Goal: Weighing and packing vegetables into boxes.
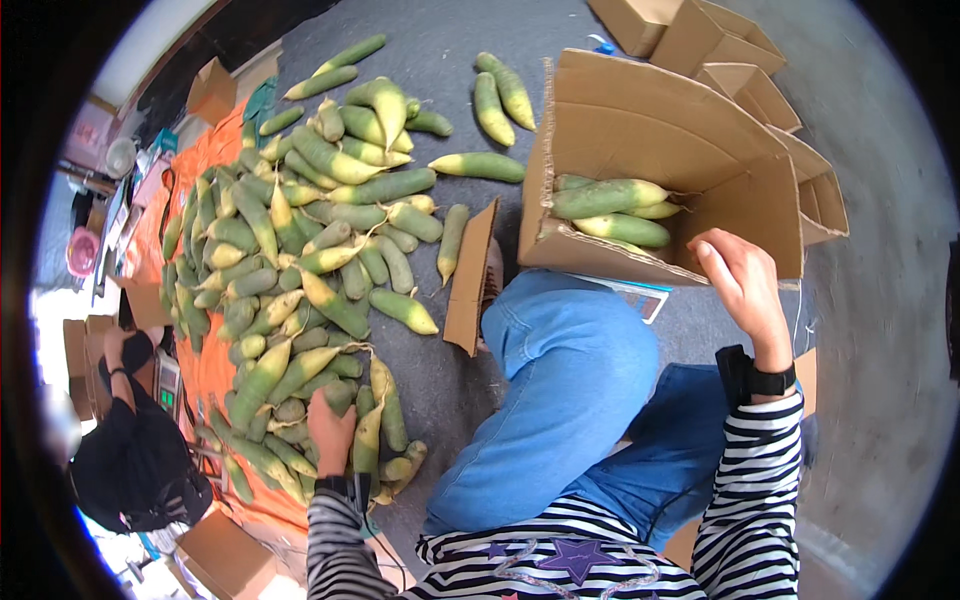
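From where I sit, I can read no words or numbers anywhere. The device with the green screen [167,385] at the far left is too small for me to make out any figures. I see a purple star [580,561] printed on the striped shirt [748,500]; the blue-edged thing [648,300] beside the open box [660,115] gives me nothing legible.

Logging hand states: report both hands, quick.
Left hand: at a green radish in the pile; grip cannot be told.
Right hand: loosely curled at the carton, holding nothing visible.
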